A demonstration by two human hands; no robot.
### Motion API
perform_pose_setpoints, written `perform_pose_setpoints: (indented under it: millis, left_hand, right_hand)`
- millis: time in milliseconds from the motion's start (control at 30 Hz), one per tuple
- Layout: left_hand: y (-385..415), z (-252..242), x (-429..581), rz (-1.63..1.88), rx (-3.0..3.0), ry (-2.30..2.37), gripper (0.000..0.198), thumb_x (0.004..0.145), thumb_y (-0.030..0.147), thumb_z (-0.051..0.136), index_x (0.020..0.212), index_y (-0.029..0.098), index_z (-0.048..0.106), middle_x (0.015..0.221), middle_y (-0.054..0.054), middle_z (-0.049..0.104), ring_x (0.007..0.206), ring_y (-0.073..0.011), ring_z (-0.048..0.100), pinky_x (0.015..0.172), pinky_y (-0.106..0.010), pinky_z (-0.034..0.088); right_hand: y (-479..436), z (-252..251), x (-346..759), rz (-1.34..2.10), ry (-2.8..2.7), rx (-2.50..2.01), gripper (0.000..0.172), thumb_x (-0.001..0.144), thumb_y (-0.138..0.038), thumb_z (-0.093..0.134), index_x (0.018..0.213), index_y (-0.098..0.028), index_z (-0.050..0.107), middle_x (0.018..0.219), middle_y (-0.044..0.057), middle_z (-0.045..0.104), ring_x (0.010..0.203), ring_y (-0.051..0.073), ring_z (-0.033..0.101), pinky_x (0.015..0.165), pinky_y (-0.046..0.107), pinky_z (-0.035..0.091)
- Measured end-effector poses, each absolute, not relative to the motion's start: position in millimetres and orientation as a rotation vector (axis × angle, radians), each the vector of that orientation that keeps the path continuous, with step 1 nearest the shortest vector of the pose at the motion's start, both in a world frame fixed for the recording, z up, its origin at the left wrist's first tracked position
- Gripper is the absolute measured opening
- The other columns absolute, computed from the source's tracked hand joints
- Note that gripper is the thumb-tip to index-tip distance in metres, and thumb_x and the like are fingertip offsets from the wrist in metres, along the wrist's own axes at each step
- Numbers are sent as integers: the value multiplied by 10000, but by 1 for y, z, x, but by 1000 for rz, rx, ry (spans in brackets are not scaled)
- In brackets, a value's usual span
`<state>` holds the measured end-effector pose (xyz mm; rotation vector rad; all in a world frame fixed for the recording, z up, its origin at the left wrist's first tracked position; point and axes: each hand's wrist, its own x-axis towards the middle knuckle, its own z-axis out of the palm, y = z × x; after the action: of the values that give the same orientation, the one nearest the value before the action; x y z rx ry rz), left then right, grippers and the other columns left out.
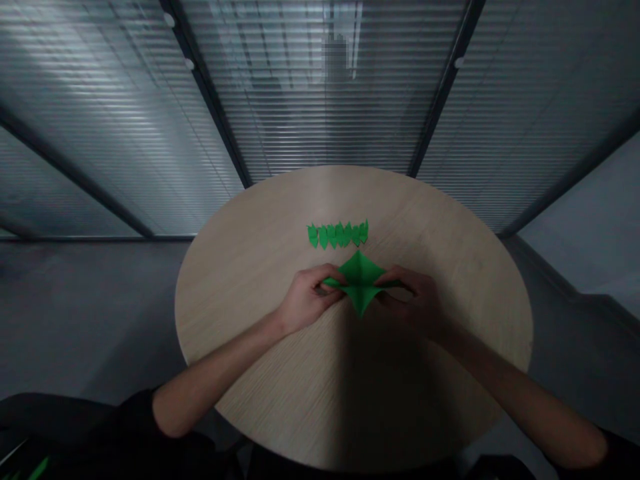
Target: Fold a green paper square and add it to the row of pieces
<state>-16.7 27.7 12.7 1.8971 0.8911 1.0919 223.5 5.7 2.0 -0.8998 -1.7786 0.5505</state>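
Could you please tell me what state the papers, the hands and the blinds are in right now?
green paper: partly folded, diamond-shaped, pinched at both side corners.
folded green pieces: lying in a row on the table, untouched.
left hand: pinching the paper's left corner.
right hand: pinching its right corner.
blinds: lowered.

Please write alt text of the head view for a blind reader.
The left hand and right hand hold a green folded paper by its side corners over a round wooden table. A row of small green folded pieces lies beyond.
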Motion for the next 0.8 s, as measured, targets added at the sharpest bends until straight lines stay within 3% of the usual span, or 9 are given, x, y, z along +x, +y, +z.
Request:
perform_pose_setpoints:
  millis: [200, 333, 400, 600, 800]
  left_hand:
    - [18, 14, -10, 1155, 1773, 931, 105, 809, 232, 747, 806, 148, 684, 687, -8, 665, 575, -98, 596, 540, -192, 477]
    - [14, 9, -5, 1160, 1623, 852, 159, 813, 225, 764, 875, 157, 635, 588, 50, 585, 476, -58, 520, 468, -152, 415]
    - [13, 7, -2, 1149, 1537, 808, 209, 810, 214, 773, 925, 169, 605, 551, 82, 548, 437, -43, 487, 446, -136, 402]
    - [11, 9, 7, 1127, 1248, 689, 563, 753, 200, 851, 1173, 215, 477, 796, 33, 714, 581, -113, 701, 567, -208, 592]
    - [12, 9, 9, 1057, 1138, 780, 529, 698, 270, 908, 1062, 189, 532, 761, 12, 731, 668, -169, 755, 611, -253, 631]
  right_hand:
    - [-1, 7, 218, 761, -1660, -929, 105, 837, -244, 799, 884, -233, 706, 823, 7, 756, 743, 165, 740, 692, 274, 605]
    - [-2, 9, 214, 963, -1440, -956, 441, 745, -237, 873, 1127, -261, 655, 895, -2, 768, 759, 165, 749, 680, 270, 614]
    - [-1, 9, 213, 1103, -1367, -964, 509, 707, -245, 899, 1156, -261, 660, 914, 1, 770, 742, 161, 746, 671, 271, 614]
    - [3, 6, 209, 1381, -1302, -996, 261, 769, -441, 855, 838, -209, 756, 714, 10, 743, 654, 158, 718, 642, 274, 608]
    - [0, 9, 208, 1321, -1382, -1025, 297, 820, -495, 804, 811, -199, 780, 722, 29, 753, 656, 167, 715, 634, 287, 610]
